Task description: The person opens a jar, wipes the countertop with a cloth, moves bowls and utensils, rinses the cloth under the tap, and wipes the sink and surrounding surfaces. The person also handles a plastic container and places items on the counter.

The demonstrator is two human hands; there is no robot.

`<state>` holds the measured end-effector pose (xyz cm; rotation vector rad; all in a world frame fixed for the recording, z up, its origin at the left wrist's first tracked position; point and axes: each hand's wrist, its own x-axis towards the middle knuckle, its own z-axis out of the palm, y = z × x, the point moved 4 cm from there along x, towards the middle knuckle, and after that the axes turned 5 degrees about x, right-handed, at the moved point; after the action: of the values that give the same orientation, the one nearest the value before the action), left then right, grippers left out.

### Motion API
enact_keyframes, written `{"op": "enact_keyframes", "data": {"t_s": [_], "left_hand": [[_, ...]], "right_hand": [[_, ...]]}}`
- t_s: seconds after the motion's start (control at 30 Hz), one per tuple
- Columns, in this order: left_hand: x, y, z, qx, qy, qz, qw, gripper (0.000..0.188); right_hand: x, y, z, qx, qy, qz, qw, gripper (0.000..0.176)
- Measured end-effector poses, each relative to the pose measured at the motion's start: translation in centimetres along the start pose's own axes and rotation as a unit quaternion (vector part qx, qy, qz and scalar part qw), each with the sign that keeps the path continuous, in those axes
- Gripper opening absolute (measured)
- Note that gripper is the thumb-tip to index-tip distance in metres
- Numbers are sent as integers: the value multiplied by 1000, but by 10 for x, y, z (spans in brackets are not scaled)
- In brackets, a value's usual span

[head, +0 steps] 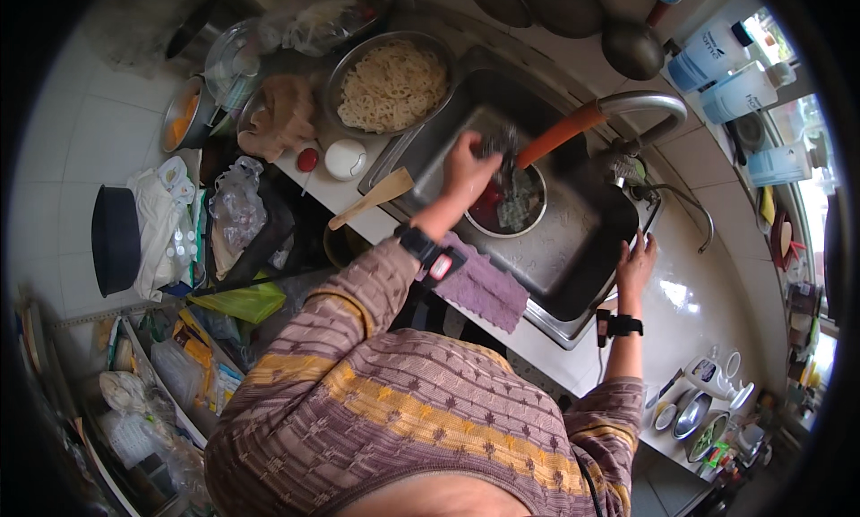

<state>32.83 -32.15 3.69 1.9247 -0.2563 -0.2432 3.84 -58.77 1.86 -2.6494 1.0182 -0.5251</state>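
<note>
My left hand (468,171) is over the sink (564,238), its fingers around a blurred dark, wiry-looking thing (500,144), possibly a metal scourer. Directly below sits a round metal-rimmed bowl (514,235) on the sink floor. Something red (485,204) and a grey-green crumpled thing (514,208) show inside it. The orange-sleeved end of the tap (561,135) points down close to my left fingers. On the sink's right edge rests my right hand (635,268), its fingers spread and holding nothing.
A bowl of sliced lotus root (393,87) stands left of the sink. Nearby are a wooden spatula (373,198), a white round container (345,159) and a red lid (308,159). A purple cloth (480,285) covers part of the front edge. Pans and a ladle (631,50) hang behind.
</note>
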Motion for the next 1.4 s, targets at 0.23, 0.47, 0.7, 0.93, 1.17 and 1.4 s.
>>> {"op": "enact_keyframes", "data": {"t_s": [0.23, 0.47, 0.7, 0.93, 1.17, 1.4], "left_hand": [[160, 56, 56, 279, 36, 141, 949, 32], [252, 23, 107, 474, 22, 357, 804, 22], [222, 42, 158, 438, -252, 450, 736, 28], [142, 106, 245, 205, -494, 509, 674, 26], [187, 93, 169, 325, -504, 349, 720, 33], [137, 114, 220, 299, -554, 429, 648, 41]], "right_hand": [[9, 42, 37, -135, -172, -3, 976, 70], [10, 36, 31, -89, -140, -28, 986, 59], [9, 31, 29, -45, -92, -35, 994, 43], [14, 29, 26, -31, -96, -16, 995, 39], [14, 29, 26, -29, -97, -11, 995, 39], [14, 27, 23, -21, -83, -10, 996, 38]]}}
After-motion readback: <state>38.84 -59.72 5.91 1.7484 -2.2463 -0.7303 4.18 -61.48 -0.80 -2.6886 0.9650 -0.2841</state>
